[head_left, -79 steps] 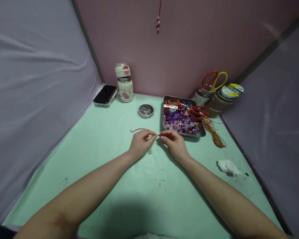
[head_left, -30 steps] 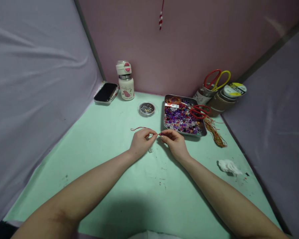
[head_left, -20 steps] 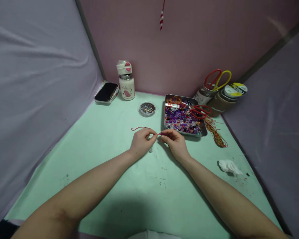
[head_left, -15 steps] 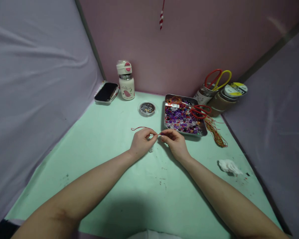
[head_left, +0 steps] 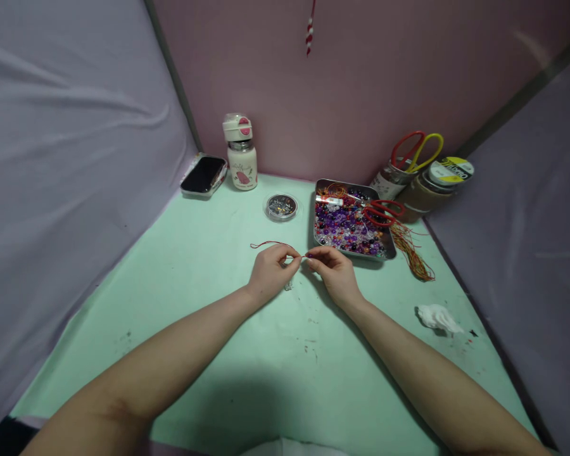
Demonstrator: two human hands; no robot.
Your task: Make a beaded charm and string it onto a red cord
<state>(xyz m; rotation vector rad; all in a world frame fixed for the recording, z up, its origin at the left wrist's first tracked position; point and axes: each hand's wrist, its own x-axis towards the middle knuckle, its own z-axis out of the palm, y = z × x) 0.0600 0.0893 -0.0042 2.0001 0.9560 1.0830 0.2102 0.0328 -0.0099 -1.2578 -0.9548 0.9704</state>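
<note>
My left hand [head_left: 272,269] pinches a thin red cord [head_left: 272,243] between thumb and forefinger. The cord's looped end trails off behind that hand to the left, and a short stretch runs across the gap to the other hand. In the fingertips of my right hand [head_left: 335,272] is a small dark purple bead [head_left: 310,256], right where the cord reaches them; whether the cord passes through it is too small to tell. Just under my left hand, small clear pieces [head_left: 288,285] lie on the table, partly covered by the fingers.
Behind my right hand stands a metal tray [head_left: 316,237] of mixed beads with red-handled scissors [head_left: 382,213]. A round clear case [head_left: 282,207], a bottle [head_left: 242,166] and a phone [head_left: 204,175] stand further back. At right are jars [head_left: 425,193], cord bundle [head_left: 412,253] and crumpled tissue [head_left: 437,318].
</note>
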